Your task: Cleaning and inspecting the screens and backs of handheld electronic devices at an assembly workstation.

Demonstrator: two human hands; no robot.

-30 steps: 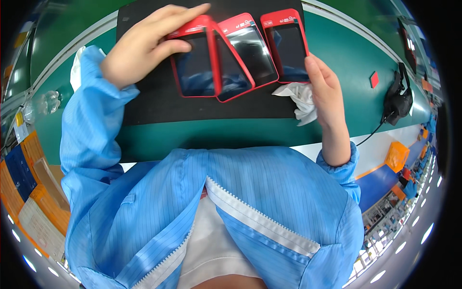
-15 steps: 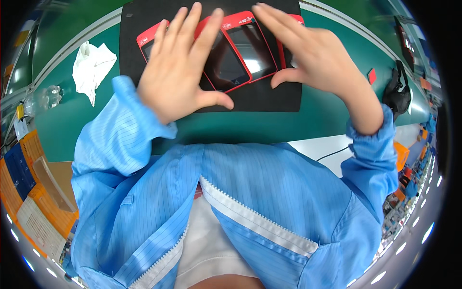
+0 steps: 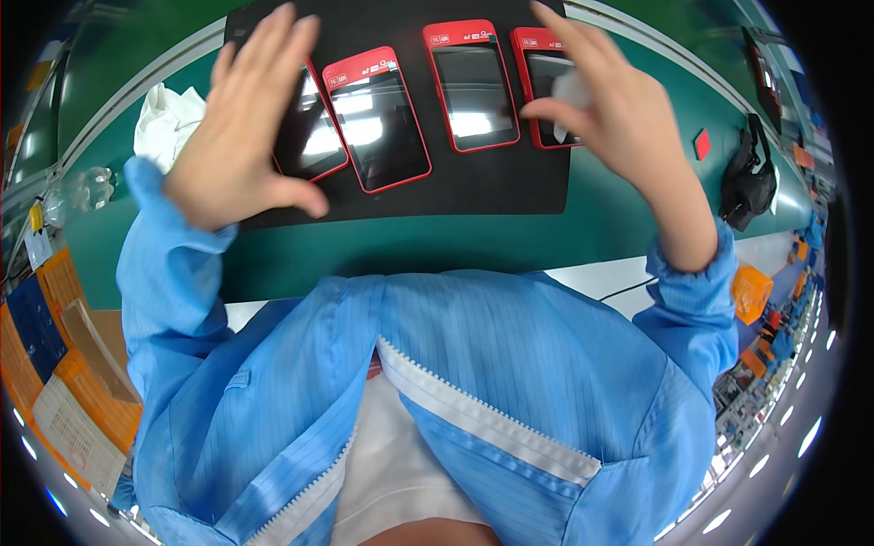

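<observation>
Several flat handheld devices with red frames and dark glossy screens lie face up on a black mat (image 3: 501, 185). My left hand (image 3: 250, 136) is open and slightly blurred, its fingers stretched out and thumb apart; it covers part of the leftmost device (image 3: 314, 136). Beside that one lies a tilted device (image 3: 382, 127), touching or nearly touching it. A gap separates this pair from a more upright device (image 3: 473, 86). Over the rightmost device (image 3: 542, 68) is my right hand (image 3: 610, 109), open, thumb spread. A whitish patch by its palm is unclear.
The mat rests on a green tabletop (image 3: 437, 244). At the left are a crumpled white cloth (image 3: 159, 118) and a clear plastic object (image 3: 86, 193). To the right lie a small red piece (image 3: 702, 144) and a black strapped item (image 3: 751, 187). An orange box (image 3: 752, 293) stands beyond my right arm.
My left hand has swept left and my right hand slightly right. The devices that overlapped mid-mat now lie spread out, with a gap between the two middle ones.
</observation>
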